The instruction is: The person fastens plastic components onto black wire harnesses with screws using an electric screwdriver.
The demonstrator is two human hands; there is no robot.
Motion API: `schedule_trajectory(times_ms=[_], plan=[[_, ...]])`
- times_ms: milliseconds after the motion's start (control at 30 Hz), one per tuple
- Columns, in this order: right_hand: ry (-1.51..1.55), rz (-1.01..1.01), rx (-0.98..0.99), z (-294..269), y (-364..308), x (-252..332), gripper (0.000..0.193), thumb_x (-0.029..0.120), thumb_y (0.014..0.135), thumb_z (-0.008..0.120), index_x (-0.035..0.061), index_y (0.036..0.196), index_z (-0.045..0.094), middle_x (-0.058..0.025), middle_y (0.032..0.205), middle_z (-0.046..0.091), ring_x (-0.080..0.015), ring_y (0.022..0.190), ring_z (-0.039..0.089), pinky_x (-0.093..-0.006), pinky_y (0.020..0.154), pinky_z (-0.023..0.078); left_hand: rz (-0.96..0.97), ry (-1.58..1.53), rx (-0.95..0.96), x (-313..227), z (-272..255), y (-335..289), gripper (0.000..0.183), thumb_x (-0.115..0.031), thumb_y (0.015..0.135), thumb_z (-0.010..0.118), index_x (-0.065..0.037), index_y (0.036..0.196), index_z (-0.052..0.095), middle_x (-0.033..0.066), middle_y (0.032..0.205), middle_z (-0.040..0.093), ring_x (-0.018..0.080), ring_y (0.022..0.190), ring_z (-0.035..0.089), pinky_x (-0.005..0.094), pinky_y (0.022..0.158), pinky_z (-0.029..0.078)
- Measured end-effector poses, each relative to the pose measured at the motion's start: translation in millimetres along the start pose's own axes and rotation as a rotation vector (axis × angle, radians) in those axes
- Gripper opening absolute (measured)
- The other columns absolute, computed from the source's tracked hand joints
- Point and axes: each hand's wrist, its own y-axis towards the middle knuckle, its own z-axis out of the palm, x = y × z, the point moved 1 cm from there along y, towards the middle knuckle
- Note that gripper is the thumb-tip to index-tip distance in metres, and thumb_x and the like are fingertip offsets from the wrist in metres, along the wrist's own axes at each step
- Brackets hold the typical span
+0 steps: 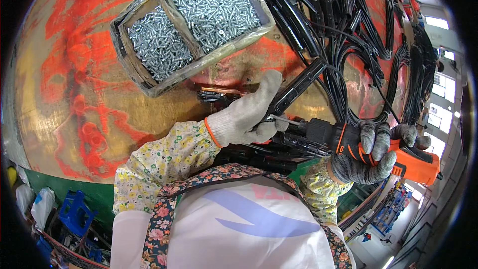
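My left hand [244, 117], in a pale knitted glove with an orange cuff, grips the lower end of a long black plastic housing [301, 87], its thumb pointing up. A black cable runs from the housing's upper end. In my right hand [366, 152], gloved in dark grey, is an orange and black power screwdriver [414, 164], pointed left. Its metal bit [289, 120] reaches the housing's lower end near my left fingertips. A small shiny metal piece, seemingly a screw, shows at the bit's tip; their exact contact is partly hidden by the fingers.
A divided tray [234, 46] of silver screws [214, 7] sits at the far middle of the worn orange-red table [55, 114]. More black housings [326, 0] and coiled black cables [348, 50] lie to the right. Dark parts lie near my body. A blue stool [75, 212] stands lower left.
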Motion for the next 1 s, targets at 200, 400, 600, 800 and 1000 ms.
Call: schedule_trajectory(times_ms=[200, 400, 600, 800, 1000], plan=[[-0.039, -0.045, 0.111, 15, -1, -1, 0.065, -0.002, 0.082, 0.061, 0.0152, 0.138, 0.032, -0.006, 0.113, 0.052, -0.0071, 0.056, 0.051, -0.0263, 0.048, 0.051, 0.176, 0.16, -0.108, 15, -3, 12, 0.082, -0.083, 0.079, 0.032, -0.004, 0.079, 0.052, 0.004, 0.06, 0.048, 0.0092, 0.039, 0.036, 0.0244, 0.036, 0.028], [-0.139, 0.017, 0.09, 35, -13, 1, 0.063, 0.003, 0.081, 0.066, 0.0133, 0.135, 0.037, -0.0073, 0.082, 0.058, -0.0105, 0.045, 0.045, -0.0264, 0.041, 0.043, 0.097, 0.119, -0.045, 6, 4, 4, 0.077, -0.081, 0.081, 0.033, -0.007, 0.091, 0.052, 0.0042, 0.066, 0.051, 0.0088, 0.041, 0.034, 0.023, 0.037, 0.026], [-0.129, 0.396, 0.36, -29, -25, 12, 0.031, 0.022, 0.085, 0.068, 0.0107, 0.11, 0.054, -0.008, 0.059, 0.054, -0.0167, 0.043, 0.044, -0.0326, 0.043, 0.041, 0.029, 0.008, -0.069, 6, 8, -1, 0.076, -0.082, 0.08, 0.028, -0.01, 0.077, 0.05, -0.0015, 0.05, 0.039, 0.0082, 0.036, 0.031, 0.0231, 0.034, 0.023], [-0.199, 0.174, 0.237, -14, -27, 3, 0.056, 0.0, 0.085, 0.051, 0.0032, 0.139, 0.037, 0.0045, 0.057, 0.044, -0.0059, 0.044, 0.037, -0.0217, 0.046, 0.037, -0.014, 0.019, -0.106, -2, 9, -4, 0.074, -0.081, 0.082, 0.026, -0.01, 0.076, 0.05, -0.0019, 0.049, 0.037, 0.0078, 0.037, 0.032, 0.0228, 0.035, 0.023], [0.092, 0.301, 0.646, -48, -14, -12, 0.052, 0.003, 0.086, 0.055, 0.0107, 0.136, 0.042, 0.0006, 0.068, 0.048, -0.0093, 0.047, 0.042, -0.0237, 0.044, 0.037, 0.008, -0.131, -0.049, 6, 5, -2, 0.068, -0.076, 0.086, 0.029, -0.012, 0.08, 0.051, -0.0017, 0.055, 0.042, 0.0089, 0.039, 0.037, 0.0244, 0.035, 0.025]])
